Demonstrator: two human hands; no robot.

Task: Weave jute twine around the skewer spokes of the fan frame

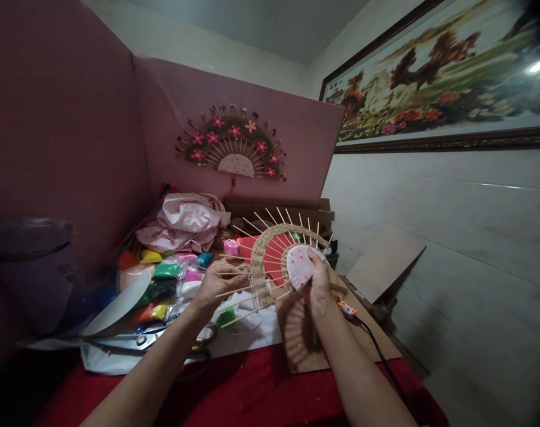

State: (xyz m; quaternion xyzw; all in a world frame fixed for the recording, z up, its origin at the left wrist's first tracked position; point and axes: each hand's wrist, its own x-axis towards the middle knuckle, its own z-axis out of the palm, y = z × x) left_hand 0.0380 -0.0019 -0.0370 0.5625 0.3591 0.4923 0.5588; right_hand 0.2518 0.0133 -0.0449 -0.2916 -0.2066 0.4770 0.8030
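Note:
A half-round fan (264, 261) of thin wooden sticks is held up over the table, with a woven band of brown jute twine across the sticks. At its centre is a semicircle of white-pink fabric with red dots (299, 265). My right hand (320, 284) is closed on this fabric base, thumb on the front face. On the left side, the pinched fingers of my left hand (220, 283) are at the outer stick ends. Strands of jute twine (234, 264) show at those fingers; their exact grip is partly hidden.
Scissors (140, 341), coloured clay packets (167, 271) and crumpled pink cloth (187, 219) lie left. A finished flowered fan (234, 142) hangs on the pink board (305, 136). Cardboard (301, 350) and a corded tool (345, 306) lie right, on the red tablecloth (252, 385).

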